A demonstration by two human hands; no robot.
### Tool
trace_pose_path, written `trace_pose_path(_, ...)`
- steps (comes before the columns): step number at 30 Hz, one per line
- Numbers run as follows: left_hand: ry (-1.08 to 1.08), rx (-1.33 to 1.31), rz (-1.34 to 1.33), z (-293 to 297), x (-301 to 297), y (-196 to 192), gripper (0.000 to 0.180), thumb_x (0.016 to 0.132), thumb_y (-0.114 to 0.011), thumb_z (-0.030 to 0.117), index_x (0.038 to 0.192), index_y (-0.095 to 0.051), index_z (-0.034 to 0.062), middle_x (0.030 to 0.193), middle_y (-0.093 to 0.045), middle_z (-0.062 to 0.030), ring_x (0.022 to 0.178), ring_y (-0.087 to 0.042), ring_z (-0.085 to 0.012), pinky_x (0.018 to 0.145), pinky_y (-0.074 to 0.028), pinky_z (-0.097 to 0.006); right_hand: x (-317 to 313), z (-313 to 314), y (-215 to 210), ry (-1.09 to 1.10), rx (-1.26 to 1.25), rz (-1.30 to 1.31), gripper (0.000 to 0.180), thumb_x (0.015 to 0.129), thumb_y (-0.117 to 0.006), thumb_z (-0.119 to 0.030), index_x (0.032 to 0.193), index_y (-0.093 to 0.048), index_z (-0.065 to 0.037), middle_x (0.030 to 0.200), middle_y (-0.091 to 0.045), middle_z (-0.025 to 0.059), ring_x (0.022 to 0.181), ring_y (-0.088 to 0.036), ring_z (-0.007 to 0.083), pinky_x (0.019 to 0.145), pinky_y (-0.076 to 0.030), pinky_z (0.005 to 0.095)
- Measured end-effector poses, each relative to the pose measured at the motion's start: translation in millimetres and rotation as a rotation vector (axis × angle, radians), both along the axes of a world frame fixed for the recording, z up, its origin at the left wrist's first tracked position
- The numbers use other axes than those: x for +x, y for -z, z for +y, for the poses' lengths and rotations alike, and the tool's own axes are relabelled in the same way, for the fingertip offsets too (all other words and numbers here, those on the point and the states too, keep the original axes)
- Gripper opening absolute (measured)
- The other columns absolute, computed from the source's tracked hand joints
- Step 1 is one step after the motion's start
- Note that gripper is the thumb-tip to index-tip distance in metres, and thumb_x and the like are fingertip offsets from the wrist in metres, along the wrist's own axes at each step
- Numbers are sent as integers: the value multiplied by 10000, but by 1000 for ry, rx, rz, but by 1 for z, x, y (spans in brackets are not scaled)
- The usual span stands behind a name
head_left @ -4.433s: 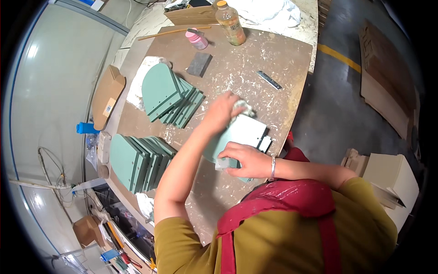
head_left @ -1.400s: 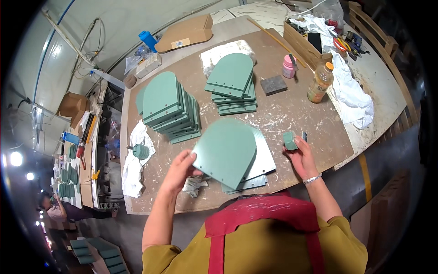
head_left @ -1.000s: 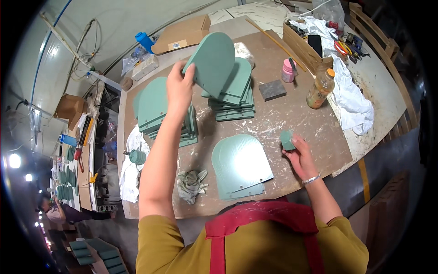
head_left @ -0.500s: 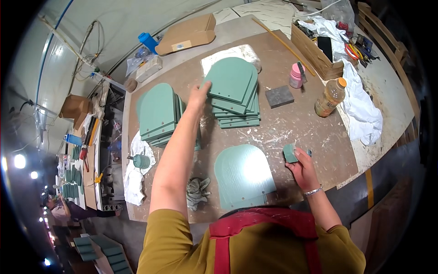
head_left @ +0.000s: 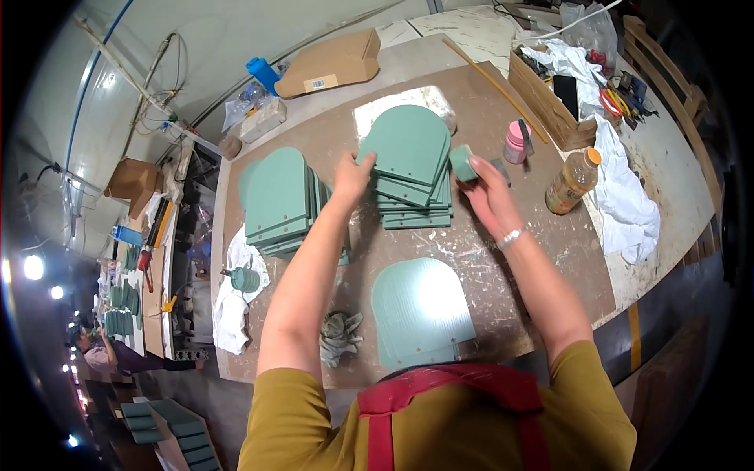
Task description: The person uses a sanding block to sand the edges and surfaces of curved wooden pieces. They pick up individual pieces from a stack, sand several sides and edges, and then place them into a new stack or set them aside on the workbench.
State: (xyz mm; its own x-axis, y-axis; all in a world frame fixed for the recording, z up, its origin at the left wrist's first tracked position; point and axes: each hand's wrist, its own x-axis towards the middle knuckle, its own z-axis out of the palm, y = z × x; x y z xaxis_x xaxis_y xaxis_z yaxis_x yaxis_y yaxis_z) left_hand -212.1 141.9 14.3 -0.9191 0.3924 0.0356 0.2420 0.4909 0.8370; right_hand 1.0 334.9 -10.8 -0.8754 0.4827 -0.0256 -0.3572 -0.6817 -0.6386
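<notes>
My left hand grips the left edge of the top green arch-shaped panel on a messy stack at the table's middle. Its thumb lies at the rim; the other fingers are partly hidden. My right hand holds a small green block just right of that stack. A second stack of green panels stands to the left. Closer to me lies a glossy green panel, with another edge showing beneath it. Small holes run along the panels' straight ends.
Right of the stack are a pink bottle, an amber bottle and a white cloth. A grey rag and a green jar sit near left. Far off stand a cardboard box and a wooden tool box.
My right hand has moved up and left with the green block, from the near right of the table to beside the middle stack. My left hand stays at the stack's edge.
</notes>
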Motion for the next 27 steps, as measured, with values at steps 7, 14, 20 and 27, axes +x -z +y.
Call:
trace_pose_path(7, -11, 125, -162, -3, 23, -7, 464, 923, -705, 340, 1152, -566, -39, 1052, -629, -114, 962, -563, -175, 878, -457, -321, -38, -9, -13, -16, 24, 15, 320, 1002, -574, -159, 1241, -596, 53, 1161, -648, 102, 1045, -596, 173, 976, -471, 319)
trace_pose_path(14, -44, 356, -219, 0, 39, -8, 398, 936, -690, 261, 1158, -545, -35, 1036, -615, -115, 957, -558, -171, 865, -458, -322, -39, -10, -14, -48, 10, 48, 281, 974, -619, -148, 1193, -619, 30, 1107, -659, 68, 1012, -600, 146, 924, -466, 295)
trace_pose_path(20, -51, 349, -301, -5, 42, -18, 410, 923, -710, 277, 1174, -543, -1, 1032, -599, -94, 954, -554, -165, 837, -461, -316, -42, -13, -19, 19, -7, 26, 290, 975, -623, -142, 1202, -615, 38, 1111, -660, 75, 1022, -602, 153, 936, -470, 300)
trace_pose_path(27, -49, 536, -370, 1, 50, -26, 416, 905, -719, 258, 1214, -522, 60, 1043, -597, -65, 901, -546, -141, 763, -448, -298, -44, -17, -22, 34, 36, 39, 282, 991, -596, -145, 1201, -612, 43, 1134, -644, 75, 1051, -579, 149, 959, -455, 294)
